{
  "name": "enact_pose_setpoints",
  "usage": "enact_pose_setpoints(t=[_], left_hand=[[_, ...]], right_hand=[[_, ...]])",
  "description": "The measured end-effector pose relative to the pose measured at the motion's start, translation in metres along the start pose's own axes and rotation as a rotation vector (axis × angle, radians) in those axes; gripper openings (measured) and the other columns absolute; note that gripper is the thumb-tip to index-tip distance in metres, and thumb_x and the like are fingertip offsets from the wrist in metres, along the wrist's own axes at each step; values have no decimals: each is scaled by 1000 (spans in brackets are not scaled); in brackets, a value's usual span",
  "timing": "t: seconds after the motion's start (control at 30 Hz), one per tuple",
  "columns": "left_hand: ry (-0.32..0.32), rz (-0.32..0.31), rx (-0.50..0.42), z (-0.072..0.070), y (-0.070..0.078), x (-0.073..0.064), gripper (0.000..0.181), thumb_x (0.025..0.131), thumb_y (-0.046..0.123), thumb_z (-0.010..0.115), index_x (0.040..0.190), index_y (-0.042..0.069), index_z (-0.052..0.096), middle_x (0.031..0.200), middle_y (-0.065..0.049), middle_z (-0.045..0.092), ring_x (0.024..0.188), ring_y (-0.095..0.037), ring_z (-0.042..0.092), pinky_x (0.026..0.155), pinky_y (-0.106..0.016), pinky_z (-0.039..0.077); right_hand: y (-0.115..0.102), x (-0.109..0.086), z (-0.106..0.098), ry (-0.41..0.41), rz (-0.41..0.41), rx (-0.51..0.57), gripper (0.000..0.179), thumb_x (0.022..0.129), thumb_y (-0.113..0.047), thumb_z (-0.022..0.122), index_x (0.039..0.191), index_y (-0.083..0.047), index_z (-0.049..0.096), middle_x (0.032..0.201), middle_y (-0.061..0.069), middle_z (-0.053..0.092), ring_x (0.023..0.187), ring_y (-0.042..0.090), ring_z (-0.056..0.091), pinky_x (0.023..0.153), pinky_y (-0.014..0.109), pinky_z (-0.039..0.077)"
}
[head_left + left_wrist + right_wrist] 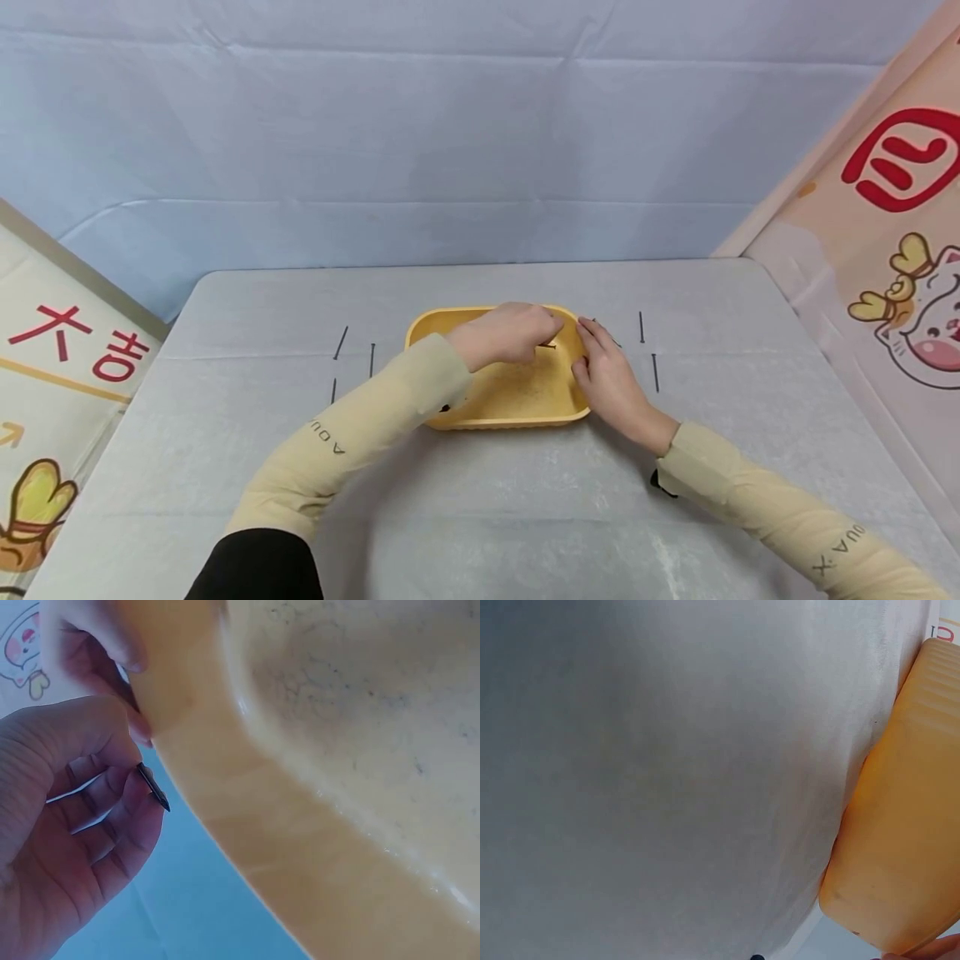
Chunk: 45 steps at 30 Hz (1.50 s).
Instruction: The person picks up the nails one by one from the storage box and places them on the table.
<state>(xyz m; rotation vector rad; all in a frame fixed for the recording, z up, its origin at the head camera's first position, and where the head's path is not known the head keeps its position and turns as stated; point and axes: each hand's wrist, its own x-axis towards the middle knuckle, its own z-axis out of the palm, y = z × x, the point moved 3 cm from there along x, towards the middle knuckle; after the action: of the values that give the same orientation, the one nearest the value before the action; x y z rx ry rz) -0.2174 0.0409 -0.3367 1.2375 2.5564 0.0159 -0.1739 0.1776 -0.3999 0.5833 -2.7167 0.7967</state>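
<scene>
A yellow plastic tray point(517, 392) with rounded corners stands on the table. My left hand point(513, 333) is over its far right part and pinches a dark nail point(550, 345) between thumb and fingers. In the left wrist view the left hand point(82, 802) shows the nail's pointed tip point(161, 799) sticking out beside the tray's wall point(217, 795). My right hand point(611, 379) grips the tray's right rim with thumb and fingers. A thin dark line shows beside the right fingers; whether it is held cannot be told. The right wrist view shows mostly the tray's outer side point(900, 817).
Left of the tray several nails lie apart on the grey-covered table point(487, 517), among them one nail point(341, 342) farthest back. Two more, an upper nail point(641, 327) and a lower nail point(656, 372), lie to the right. A pale blue cloth point(450, 150) hangs behind.
</scene>
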Motion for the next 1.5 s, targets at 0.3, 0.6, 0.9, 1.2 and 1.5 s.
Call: enact_pose_setpoints(t=[0.3, 0.6, 0.9, 1.2, 1.5], left_hand=[[47, 18, 20, -4, 0, -14, 11, 82, -1, 55, 83, 10, 54, 77, 1, 53, 68, -12, 47, 58, -20, 40], [69, 39, 42, -6, 0, -26, 11, 80, -2, 53, 84, 8, 57, 78, 1, 55, 68, -13, 50, 58, -21, 42], [89, 42, -25, -9, -7, -40, 15, 76, -3, 57, 76, 11, 52, 73, 3, 51, 64, -11, 45, 57, -20, 38], [118, 63, -57, -11, -13, -52, 17, 73, -6, 55, 72, 10, 50, 68, 4, 46, 63, -11, 40, 54, -19, 33], [122, 47, -67, -11, -15, -63, 19, 70, -8, 49, 72, 11, 49, 68, 4, 44, 62, -11, 37, 52, -20, 28]], right_hand=[[0, 0, 0, 5, 6, 0, 48, 83, 5, 50, 128, 17, 39, 134, 27, 37, 118, 37, 42, 82, 43, 47], [-1, 0, 1, 10, 9, -3, 47, 83, 6, 49, 128, 17, 40, 133, 26, 38, 117, 35, 44, 82, 42, 48], [0, 0, 1, 10, 6, 4, 47, 83, 6, 49, 127, 17, 40, 133, 27, 38, 119, 37, 42, 86, 44, 46], [-1, 0, 0, 17, 1, 2, 47, 83, 6, 49, 127, 17, 40, 133, 27, 38, 119, 38, 42, 83, 43, 47], [-2, 0, -1, 19, -2, 2, 47, 82, 6, 50, 127, 17, 40, 134, 27, 38, 121, 38, 40, 86, 44, 46]])
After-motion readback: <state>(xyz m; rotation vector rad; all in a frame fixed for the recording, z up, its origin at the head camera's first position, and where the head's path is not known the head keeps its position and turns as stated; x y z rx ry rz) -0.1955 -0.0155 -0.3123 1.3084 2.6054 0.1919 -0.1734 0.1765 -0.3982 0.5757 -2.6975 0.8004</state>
